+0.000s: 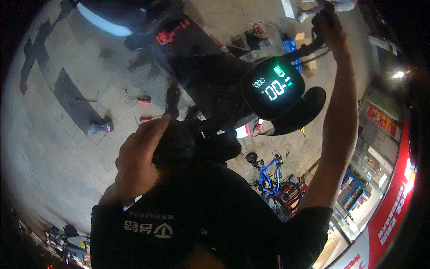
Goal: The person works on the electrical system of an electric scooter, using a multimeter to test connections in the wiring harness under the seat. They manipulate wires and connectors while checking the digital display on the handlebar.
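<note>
One lit dashboard display [273, 87] sits by the handlebar [302, 53], between our right hand [330, 32], gripping its end, and left hand [139, 157], whose closure we cannot tell. We apparently steady it; the next move calls for balance.

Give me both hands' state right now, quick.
Right hand: closed, holding the handlebar at its end.
Left hand: at the handlebar's dark other side; too shadowed to tell open or closed.

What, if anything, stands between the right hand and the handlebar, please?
Nothing visible does: the right hand is closed around the end of the handlebar, and the lit display sits lower left, clear of that hand.
</note>
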{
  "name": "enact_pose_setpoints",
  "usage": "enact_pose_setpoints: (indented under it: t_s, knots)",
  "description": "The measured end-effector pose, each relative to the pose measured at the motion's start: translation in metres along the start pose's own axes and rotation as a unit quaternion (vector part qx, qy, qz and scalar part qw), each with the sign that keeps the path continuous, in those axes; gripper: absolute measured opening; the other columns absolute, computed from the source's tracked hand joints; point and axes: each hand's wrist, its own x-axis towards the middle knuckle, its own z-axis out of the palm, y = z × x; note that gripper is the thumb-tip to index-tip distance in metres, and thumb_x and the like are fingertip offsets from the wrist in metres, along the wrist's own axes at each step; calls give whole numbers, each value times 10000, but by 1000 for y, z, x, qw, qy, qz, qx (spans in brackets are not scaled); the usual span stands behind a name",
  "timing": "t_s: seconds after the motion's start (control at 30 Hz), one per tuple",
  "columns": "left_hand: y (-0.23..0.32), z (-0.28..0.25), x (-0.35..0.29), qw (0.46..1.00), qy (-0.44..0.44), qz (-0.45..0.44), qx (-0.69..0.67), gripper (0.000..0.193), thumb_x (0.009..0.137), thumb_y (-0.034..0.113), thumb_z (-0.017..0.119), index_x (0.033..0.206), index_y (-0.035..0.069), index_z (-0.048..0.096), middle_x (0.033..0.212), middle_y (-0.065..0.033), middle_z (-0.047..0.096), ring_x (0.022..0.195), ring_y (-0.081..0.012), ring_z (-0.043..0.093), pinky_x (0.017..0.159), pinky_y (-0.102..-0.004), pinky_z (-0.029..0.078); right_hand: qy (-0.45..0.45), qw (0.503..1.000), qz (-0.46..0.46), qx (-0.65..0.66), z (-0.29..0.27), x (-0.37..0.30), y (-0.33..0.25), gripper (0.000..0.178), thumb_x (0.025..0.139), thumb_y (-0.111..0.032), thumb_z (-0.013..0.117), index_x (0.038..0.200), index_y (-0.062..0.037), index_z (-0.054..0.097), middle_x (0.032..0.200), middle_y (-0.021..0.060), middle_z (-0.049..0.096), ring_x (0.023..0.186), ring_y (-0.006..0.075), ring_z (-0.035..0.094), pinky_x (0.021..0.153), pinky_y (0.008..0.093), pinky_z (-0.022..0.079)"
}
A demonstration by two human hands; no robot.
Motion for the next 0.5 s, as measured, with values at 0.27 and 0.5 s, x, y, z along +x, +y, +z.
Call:
enact_pose_setpoints:
  t_s: [0.27,0.5]
  knots:
    - [-1,6,1,998,25,37,-34,820,626,143,872,1343,101,476,1188,-182,618,1073,-366,619,896,-432,517,56,998,-17,-5,11,-2,-29,225,944,-258,510,860,-60,577,689,74,556,631,186,579,554,364,464]
    - [0,14,-12,994,61,-66,-69,864,526,71,909,1301,49,526,1211,-175,621,1095,-287,617,861,-383,544,74,981,-148,-101,13,5,-18,172,902,-170,554,764,-75,519,658,63,494,589,186,517,525,367,433]
